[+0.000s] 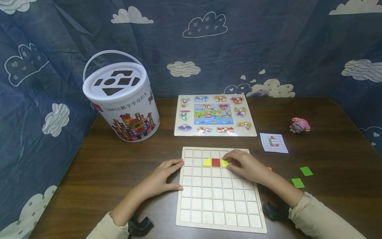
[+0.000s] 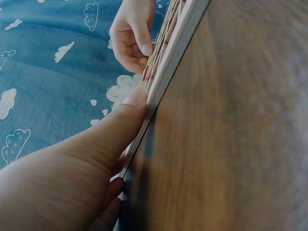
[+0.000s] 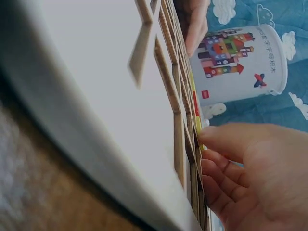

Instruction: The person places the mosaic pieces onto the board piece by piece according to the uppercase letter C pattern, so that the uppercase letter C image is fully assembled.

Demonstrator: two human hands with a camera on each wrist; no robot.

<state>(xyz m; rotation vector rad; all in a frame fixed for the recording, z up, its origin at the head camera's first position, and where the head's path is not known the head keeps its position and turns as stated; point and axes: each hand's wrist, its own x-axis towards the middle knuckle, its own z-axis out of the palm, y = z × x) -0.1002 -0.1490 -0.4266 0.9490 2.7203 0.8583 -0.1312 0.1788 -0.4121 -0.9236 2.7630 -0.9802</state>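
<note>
A wooden grid board with white square cells lies on the table. In its second row sit a yellow quarter-round tile, a red square tile and a second yellow rounded tile. My right hand pinches that second yellow tile at its cell, thumb and fingertips around it. Along the board's left edge rests my left hand, thumb and fingers spread and touching the rim. The left wrist view shows the left thumb lying against the board's side.
Two green tiles and a partly hidden orange piece lie right of the board. Behind are a pattern card, a peg puzzle, a pink toy and a white lidded bucket. A patterned cloth hangs behind the table.
</note>
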